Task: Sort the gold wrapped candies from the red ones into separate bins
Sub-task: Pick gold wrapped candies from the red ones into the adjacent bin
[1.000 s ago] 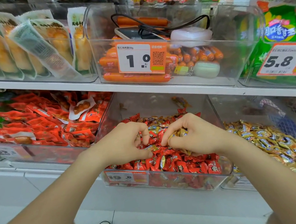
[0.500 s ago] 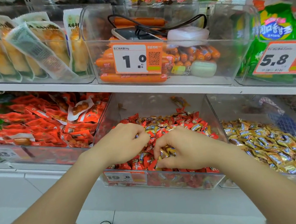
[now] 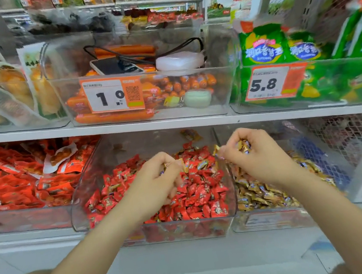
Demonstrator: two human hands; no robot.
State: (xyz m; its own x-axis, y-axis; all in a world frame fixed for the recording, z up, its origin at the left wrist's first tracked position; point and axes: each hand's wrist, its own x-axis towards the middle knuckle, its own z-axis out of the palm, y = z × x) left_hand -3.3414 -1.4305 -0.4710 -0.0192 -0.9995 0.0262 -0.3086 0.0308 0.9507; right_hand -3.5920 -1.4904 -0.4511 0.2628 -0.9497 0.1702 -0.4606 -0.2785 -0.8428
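Note:
A clear middle bin (image 3: 228, 190) on the lower shelf holds a heap of red wrapped candies (image 3: 197, 194) with a few gold ones mixed in at the back. To its right a second clear bin (image 3: 271, 221) holds gold wrapped candies (image 3: 258, 193). My left hand (image 3: 156, 181) hovers over the red heap with its fingers curled round a gold candy. My right hand (image 3: 249, 153) is lifted above the divide between the two bins and grips several gold candies (image 3: 243, 146) in its curled fingers.
The white shelf edge (image 3: 173, 124) runs just above my hands. On it stand a bin of sausages with a phone, cable and a 1.0 price tag (image 3: 112, 95), and green packs with a 5.8 tag (image 3: 269, 82). Red snack packs (image 3: 19, 178) fill the bin at left.
My right hand has risen out of the red heap and moved right toward the gold bin, carrying gold candies. My left hand stays over the red candies. The camera has tilted up.

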